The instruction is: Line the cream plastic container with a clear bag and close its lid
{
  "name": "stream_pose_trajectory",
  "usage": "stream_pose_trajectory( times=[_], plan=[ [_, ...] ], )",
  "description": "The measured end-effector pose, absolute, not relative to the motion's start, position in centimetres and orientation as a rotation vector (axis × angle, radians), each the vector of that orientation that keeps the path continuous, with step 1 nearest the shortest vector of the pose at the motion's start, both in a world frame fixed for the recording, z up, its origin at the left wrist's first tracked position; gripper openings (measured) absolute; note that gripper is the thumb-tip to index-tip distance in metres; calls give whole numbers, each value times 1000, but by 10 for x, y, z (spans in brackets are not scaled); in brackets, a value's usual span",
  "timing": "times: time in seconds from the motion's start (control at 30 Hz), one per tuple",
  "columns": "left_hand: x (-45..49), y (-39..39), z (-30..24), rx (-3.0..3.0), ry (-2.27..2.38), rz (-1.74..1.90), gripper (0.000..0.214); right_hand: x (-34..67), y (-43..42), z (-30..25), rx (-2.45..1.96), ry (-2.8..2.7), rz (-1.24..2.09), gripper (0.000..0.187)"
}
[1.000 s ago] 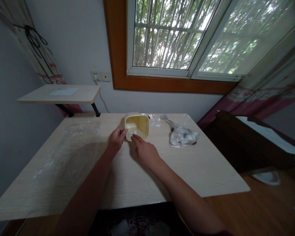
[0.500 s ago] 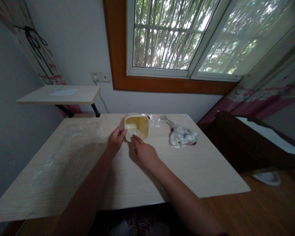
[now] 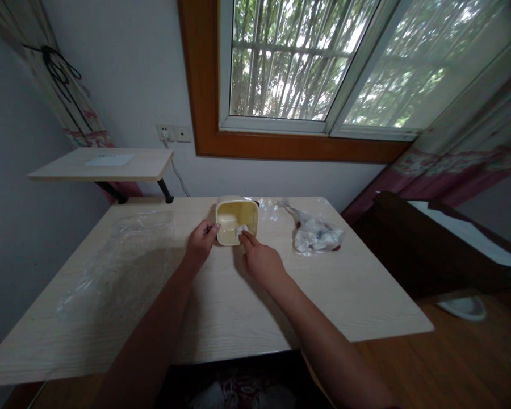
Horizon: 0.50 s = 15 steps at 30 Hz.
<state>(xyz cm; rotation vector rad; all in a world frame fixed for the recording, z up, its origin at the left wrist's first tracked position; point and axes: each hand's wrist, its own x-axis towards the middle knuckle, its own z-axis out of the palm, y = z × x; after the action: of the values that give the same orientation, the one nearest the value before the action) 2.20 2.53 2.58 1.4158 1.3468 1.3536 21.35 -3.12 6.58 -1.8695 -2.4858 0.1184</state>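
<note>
A small cream-yellow plastic container lies tipped toward me at the back middle of the light wooden table. My left hand grips its left rim with curled fingers. My right hand is at the container's front right rim, fingers pinched on a small white crumpled piece just inside the opening. What the white piece is, I cannot make out.
A clear plastic bag with white and dark contents lies right of the container. A large clear plastic sheet covers the table's left part. A small raised shelf stands at the back left; a dark bed frame is on the right.
My right hand has shifted right along the container's front rim, carrying the white piece from the left side of the opening to the right. The left hand has stayed put.
</note>
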Motion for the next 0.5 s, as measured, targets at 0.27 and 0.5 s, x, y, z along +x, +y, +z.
stream_pose_trajectory(
  times=[0.27, 0.5],
  plan=[
    [21, 24, 24, 1433, 1320, 1345, 33, 191, -42, 67, -1626, -2504, 308, 67],
    [21, 25, 25, 1442, 1330, 1354, 33, 204, -37, 65, -1694, -2489, 239, 63]
  ],
)
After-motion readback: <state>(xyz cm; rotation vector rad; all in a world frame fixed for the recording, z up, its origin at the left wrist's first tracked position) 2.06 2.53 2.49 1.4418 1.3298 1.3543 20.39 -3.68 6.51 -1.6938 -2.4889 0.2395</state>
